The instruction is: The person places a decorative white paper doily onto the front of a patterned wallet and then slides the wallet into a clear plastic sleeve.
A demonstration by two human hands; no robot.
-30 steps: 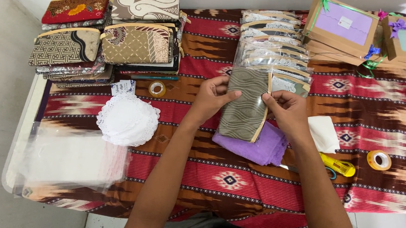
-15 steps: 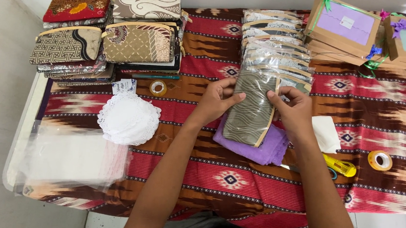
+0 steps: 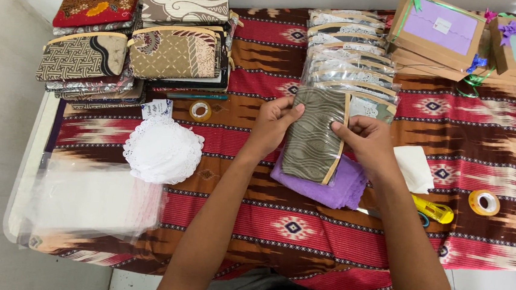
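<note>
My left hand (image 3: 271, 128) and my right hand (image 3: 364, 140) both grip an olive-green wavy-patterned pouch (image 3: 313, 137) inside a clear plastic sleeve, held just above the table's middle. The left hand pinches its left edge near the top, the right hand its right edge. Under the pouch lies a folded purple cloth (image 3: 333, 189). Just beyond it is a row of similar pouches in clear sleeves (image 3: 348, 60), overlapping toward the far edge.
Stacked patterned pouches (image 3: 132, 39) sit at the far left, gift boxes with ribbons (image 3: 441, 30) at the far right. White lace doilies (image 3: 162, 150), clear bags (image 3: 90, 203), two tape rolls (image 3: 483, 202) (image 3: 199, 110), a yellow cutter (image 3: 432, 210) and white cloth (image 3: 412, 168) lie on the red patterned tablecloth (image 3: 300, 227).
The sleeved pouch has shifted slightly away from me and tilted a little. My right fingers have slid down along its right edge. Both hands keep their grip.
</note>
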